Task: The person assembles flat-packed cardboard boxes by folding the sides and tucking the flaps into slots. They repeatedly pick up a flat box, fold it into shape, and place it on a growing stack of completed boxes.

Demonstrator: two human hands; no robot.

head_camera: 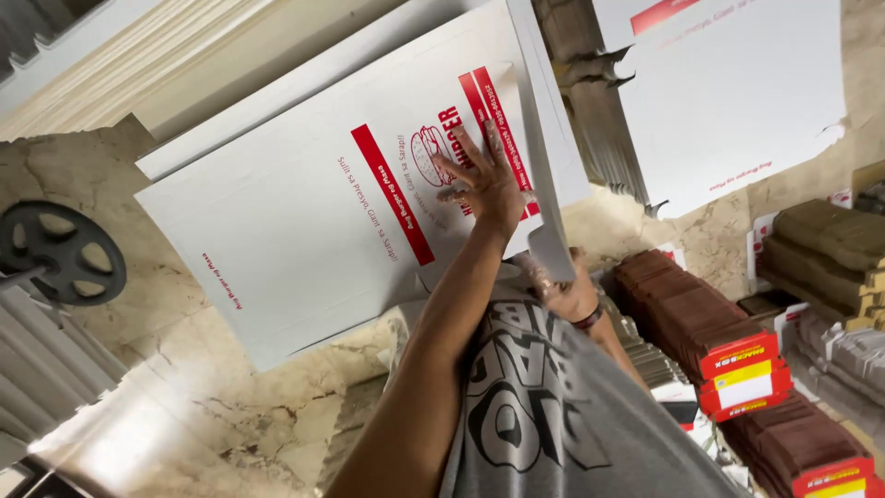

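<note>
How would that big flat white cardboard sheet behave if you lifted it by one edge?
The white cardboard sheet is broad and thin, so it would probably sag or flex, yet feel light. Its flaps and creases suggest it bends easily there. One hand presses flat on it, the other hand grips its edge, perhaps because it slides.

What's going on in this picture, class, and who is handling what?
A person in a grey printed shirt is working on a flat white cardboard box blank with red print. Their left hand presses flat on it, fingers spread. Their right hand, a dark band at the wrist, grips the blank's folded edge flap. Stacks of brown flattened cartons lie to one side, and another white blank lies beyond.
</note>
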